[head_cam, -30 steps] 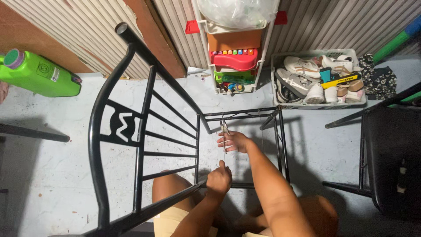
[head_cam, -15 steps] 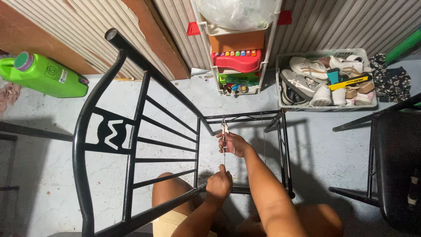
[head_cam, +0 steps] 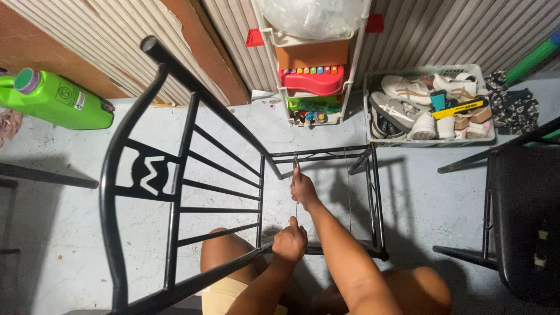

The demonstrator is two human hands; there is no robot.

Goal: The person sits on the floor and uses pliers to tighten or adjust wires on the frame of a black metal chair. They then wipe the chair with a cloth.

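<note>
We hold a thin cord (head_cam: 296,205) taut between our closed right hand (head_cam: 303,189) at the far bar and closed left hand (head_cam: 290,241) at the near bar of the chair frame (head_cam: 175,192). Only a couple of strands cross the open seat; most weaving remains.

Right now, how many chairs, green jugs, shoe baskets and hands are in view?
Chair frames: 1, black metal, seatless
Other chairs: 1
Green jugs: 1
Shoe baskets: 1
Hands: 2, left hand, right hand
Total: 6
</note>
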